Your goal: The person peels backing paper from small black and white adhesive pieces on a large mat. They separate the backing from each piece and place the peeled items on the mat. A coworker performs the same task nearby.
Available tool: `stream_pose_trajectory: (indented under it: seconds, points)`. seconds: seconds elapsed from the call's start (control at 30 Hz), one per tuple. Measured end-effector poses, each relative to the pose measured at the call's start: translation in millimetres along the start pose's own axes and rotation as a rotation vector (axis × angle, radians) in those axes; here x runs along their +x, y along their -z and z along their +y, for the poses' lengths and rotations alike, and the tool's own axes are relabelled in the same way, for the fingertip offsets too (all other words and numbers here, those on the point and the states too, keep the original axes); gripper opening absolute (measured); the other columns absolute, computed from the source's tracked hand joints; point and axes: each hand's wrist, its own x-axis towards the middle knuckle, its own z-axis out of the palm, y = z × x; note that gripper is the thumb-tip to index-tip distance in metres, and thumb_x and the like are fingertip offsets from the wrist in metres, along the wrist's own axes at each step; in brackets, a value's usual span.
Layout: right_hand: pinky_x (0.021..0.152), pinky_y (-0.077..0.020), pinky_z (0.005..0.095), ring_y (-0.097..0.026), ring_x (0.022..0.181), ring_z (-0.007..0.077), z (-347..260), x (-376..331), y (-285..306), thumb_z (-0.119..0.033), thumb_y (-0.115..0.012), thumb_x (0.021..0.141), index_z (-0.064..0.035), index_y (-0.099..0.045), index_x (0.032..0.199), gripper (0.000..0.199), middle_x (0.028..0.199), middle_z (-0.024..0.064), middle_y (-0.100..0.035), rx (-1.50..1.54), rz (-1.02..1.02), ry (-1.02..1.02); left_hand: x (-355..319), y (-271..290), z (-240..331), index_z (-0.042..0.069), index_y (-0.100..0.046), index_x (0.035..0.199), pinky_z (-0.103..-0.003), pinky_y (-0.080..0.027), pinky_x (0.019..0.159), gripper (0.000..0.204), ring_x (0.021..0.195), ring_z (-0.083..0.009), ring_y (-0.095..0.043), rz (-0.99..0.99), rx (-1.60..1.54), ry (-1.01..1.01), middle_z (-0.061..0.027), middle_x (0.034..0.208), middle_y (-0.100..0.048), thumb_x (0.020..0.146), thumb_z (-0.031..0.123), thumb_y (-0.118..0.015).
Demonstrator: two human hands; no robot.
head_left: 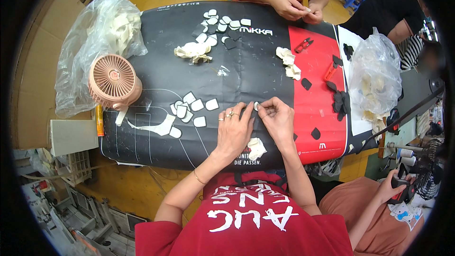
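Note:
Low over the black mat [227, 83] on the table, my right hand [278, 122] pinches a small white piece [257, 106] between thumb and forefinger. Most of that piece is covered by the fingers. My left hand [233, 130] is palm down beside it, fingers stretched, the forefinger's tip close to the piece. Left of my left hand lies a loose group of white rounded patches with dark edges [189, 98]. A crumpled cream scrap [256, 149] rests between my wrists. A torn white sheet [156, 126] lies further left.
A pink fan [114, 79] and a clear bag of cream scraps [124, 31] stand at left. More patches [212, 40] and scraps [193, 51] lie farther back. Red-handled snips [304, 45] and black pieces [340, 103] are on the red section. Co-workers sit across and at right.

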Motion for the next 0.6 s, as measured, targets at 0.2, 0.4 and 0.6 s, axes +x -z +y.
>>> stream_pose_trajectory:
  seconds: [0.2,0.4,0.6]
  points:
    - [0.058,-0.0516,0.0257,-0.064,0.062,0.0100,-4.2,2.7,1.1,-0.011,-0.078,0.085,0.0045,-0.068,0.096,0.022,0.071,0.0077,-0.069,-0.044,-0.018,-0.022,2.8,-0.4,-0.5,0.006,-0.063,0.127,-0.043,-0.044,0.084,0.042,0.098,-0.0288,-0.058,-0.055,0.093,-0.051,-0.0127,0.122,-0.056,0.085,0.012,-0.067]
    - [0.062,-0.0522,0.0280,-0.066,0.068,0.0126,-3.6,3.9,4.2,-0.007,-0.074,0.087,0.0015,-0.053,0.130,0.048,0.078,0.0086,-0.069,-0.114,-0.002,-0.009,2.9,-1.9,-2.8,0.006,-0.064,0.126,-0.043,-0.043,0.084,0.040,0.097,-0.0300,-0.056,-0.086,0.119,-0.081,-0.0140,0.123,-0.055,0.087,0.013,-0.067]
    - [0.062,-0.0511,0.0301,-0.063,0.065,0.0145,2.0,2.1,0.7,-0.003,-0.068,0.090,-0.0002,-0.047,0.131,0.047,0.076,0.0078,-0.065,-0.115,0.025,0.024,3.2,-1.7,-3.4,0.005,-0.064,0.125,-0.042,-0.043,0.084,0.040,0.095,-0.0279,-0.056,-0.116,0.159,-0.104,-0.0124,0.122,-0.055,0.086,0.014,-0.068]
